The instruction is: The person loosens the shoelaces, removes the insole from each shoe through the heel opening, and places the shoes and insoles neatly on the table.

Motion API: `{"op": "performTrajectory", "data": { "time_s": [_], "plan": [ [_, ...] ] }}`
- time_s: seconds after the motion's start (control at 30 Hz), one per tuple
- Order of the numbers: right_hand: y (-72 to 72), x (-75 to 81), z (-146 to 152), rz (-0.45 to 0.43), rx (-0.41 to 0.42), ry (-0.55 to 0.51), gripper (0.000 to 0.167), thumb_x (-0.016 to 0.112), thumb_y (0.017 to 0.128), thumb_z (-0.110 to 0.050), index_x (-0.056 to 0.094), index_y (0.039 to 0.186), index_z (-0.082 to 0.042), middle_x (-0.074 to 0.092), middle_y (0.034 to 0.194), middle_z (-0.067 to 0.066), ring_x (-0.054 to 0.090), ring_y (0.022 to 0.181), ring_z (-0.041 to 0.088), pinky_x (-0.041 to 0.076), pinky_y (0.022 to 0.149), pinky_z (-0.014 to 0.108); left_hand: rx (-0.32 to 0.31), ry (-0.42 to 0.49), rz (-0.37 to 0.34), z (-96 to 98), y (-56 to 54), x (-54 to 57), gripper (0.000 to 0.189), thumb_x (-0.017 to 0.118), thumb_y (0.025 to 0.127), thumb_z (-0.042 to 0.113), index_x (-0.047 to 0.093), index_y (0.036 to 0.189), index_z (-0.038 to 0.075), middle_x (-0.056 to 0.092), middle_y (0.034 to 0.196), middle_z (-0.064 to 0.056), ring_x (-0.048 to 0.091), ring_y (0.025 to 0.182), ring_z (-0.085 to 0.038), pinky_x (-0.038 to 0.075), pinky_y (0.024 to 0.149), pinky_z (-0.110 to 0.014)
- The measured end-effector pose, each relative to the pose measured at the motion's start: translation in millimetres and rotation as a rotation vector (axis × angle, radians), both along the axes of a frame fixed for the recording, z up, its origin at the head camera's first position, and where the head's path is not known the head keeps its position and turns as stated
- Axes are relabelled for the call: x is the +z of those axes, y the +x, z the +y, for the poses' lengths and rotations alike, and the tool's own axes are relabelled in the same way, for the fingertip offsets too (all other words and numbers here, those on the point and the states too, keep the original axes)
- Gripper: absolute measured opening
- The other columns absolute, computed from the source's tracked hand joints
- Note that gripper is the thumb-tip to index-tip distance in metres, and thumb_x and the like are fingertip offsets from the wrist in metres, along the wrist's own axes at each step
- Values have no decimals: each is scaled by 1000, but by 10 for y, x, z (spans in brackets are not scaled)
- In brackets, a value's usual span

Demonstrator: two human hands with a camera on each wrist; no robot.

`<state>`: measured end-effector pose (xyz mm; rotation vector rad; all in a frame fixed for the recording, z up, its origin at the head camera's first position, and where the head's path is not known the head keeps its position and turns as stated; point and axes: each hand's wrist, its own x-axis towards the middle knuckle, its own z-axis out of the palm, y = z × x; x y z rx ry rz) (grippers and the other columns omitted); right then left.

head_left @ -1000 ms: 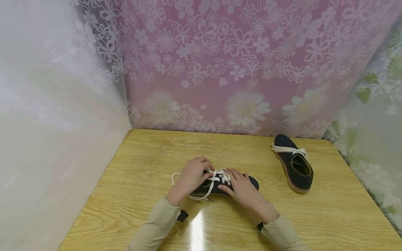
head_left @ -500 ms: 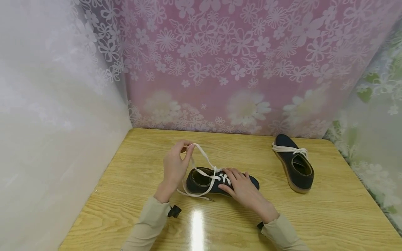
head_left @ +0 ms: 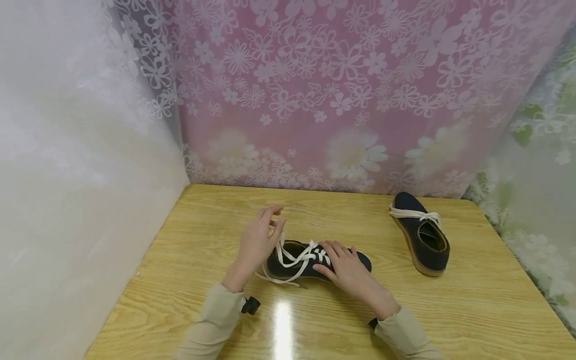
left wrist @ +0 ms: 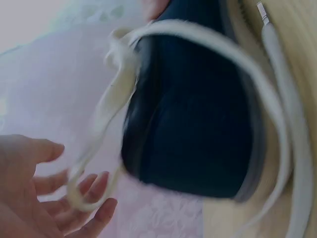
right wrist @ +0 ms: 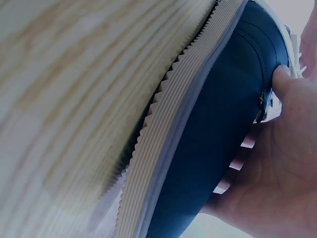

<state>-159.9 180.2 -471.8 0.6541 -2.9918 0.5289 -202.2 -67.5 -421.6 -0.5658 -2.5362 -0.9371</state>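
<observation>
A dark navy shoe (head_left: 312,272) with loose white laces (left wrist: 116,94) sits sole-down on the table, its toe to the right. Over the laced front, the right hand (head_left: 348,270) grips the shoe, thumb (right wrist: 282,79) against the near side and fingers across the top. Beside the heel the left hand (head_left: 257,242) is raised, its fingers spread and loosely bent. One lace droops in a loop right at those fingertips in the left wrist view. Another lace end, with a metal tip (left wrist: 262,12), lies on the table along the sole.
A matching shoe (head_left: 434,262) stands at the right, white laces wrapped around its front and tied. The wooden table (head_left: 216,215) meets a pink floral curtain (head_left: 288,100) at the back. A whitish sheet (head_left: 90,165) borders the left side, a leafy one (head_left: 540,200) the right.
My left hand has pulled a lace up and left from the knot, undoing the bow, then let it drop toward the shoe opening. The right hand has stayed on the shoe.
</observation>
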Motion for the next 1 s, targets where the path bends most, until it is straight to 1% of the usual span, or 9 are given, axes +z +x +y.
{"op": "performTrajectory", "data": {
  "time_s": [0.17, 0.27, 0.33, 0.47, 0.63, 0.73, 0.87, 0.93, 1.0],
  "plan": [
    [-8, -30, 4, 20, 7, -2, 69, 54, 101, -54, 46, 151, -7, 50, 148, 19, 47, 137, 41, 33, 106, 72, -187, -117, -125, 171, 53, -75, 25, 63, 102, 32, 71, 120, 16, 63, 124, -6, 69, 94, -17, 56, 71, -30],
    [-11, -40, 5, 28, 11, -1, 68, 54, 101, -54, 46, 151, -8, 50, 148, 17, 47, 137, 40, 34, 105, 72, -257, -203, -148, 247, 78, -105, 19, 68, 99, 33, 74, 108, 17, 64, 116, -1, 68, 90, -14, 55, 73, -27],
    [-9, -39, 5, 32, 11, -4, 68, 54, 101, -53, 46, 150, -7, 50, 148, 17, 48, 136, 40, 34, 105, 72, -272, -237, -156, 285, 88, -131, 17, 70, 97, 33, 74, 105, 18, 65, 110, 1, 66, 87, -12, 54, 72, -23],
    [-5, -38, 8, 53, 11, -6, 66, 56, 101, -51, 48, 149, -6, 51, 146, 18, 49, 135, 41, 35, 104, 72, -283, -225, -167, 330, 108, -150, 14, 73, 96, 29, 72, 102, 17, 68, 100, 3, 66, 80, -8, 52, 67, -19],
    [-5, -50, 2, 43, 3, -4, 68, 54, 101, -53, 47, 150, -7, 51, 147, 18, 48, 135, 41, 34, 105, 73, -243, -80, -183, 291, 141, -113, 5, 69, 99, 19, 65, 98, 16, 71, 93, 1, 68, 75, -7, 51, 61, -17],
    [-8, -60, -4, 25, -5, -2, 70, 53, 100, -56, 46, 151, -8, 50, 148, 18, 47, 137, 41, 32, 106, 73, -183, 91, -107, 217, 154, -39, 6, 67, 99, 16, 62, 98, 14, 72, 92, -1, 70, 73, -9, 54, 60, -18],
    [-12, -58, -11, 26, -9, 2, 71, 54, 100, -56, 46, 152, -8, 50, 148, 18, 46, 137, 41, 32, 107, 73, -146, 285, 93, 109, 159, 136, 8, 69, 98, 12, 63, 101, 9, 72, 92, -5, 71, 72, -13, 57, 61, -22],
    [-18, -55, -12, 28, -10, 6, 71, 54, 100, -56, 45, 152, -8, 50, 148, 18, 46, 137, 41, 31, 107, 72, -157, 305, 156, 73, 160, 215, 9, 70, 97, 11, 63, 102, 7, 71, 93, -6, 71, 73, -15, 57, 60, -23],
    [-20, -50, -12, 33, -11, 8, 71, 54, 100, -56, 46, 152, -8, 50, 148, 19, 46, 137, 41, 32, 107, 72, -183, 277, 164, 51, 168, 253, 9, 70, 96, 9, 63, 101, 8, 70, 95, -6, 70, 74, -14, 58, 60, -24]
  ]
}}
